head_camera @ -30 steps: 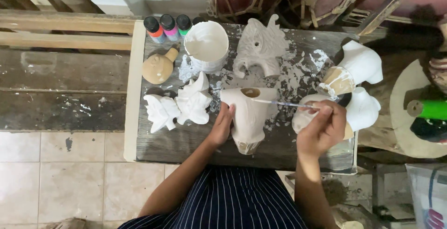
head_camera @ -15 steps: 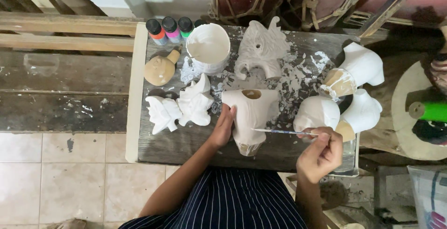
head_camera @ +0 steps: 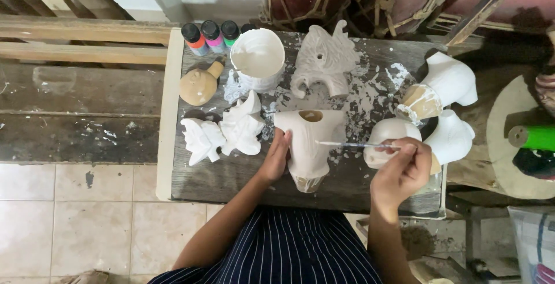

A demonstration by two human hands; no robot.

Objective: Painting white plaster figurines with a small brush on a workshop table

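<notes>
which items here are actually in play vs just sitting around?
In play:
left hand steadying the pale mask
right hand holding the thin brush

Sitting around:
paint bottles
white cup
grey carved mask
small white figures
</notes>
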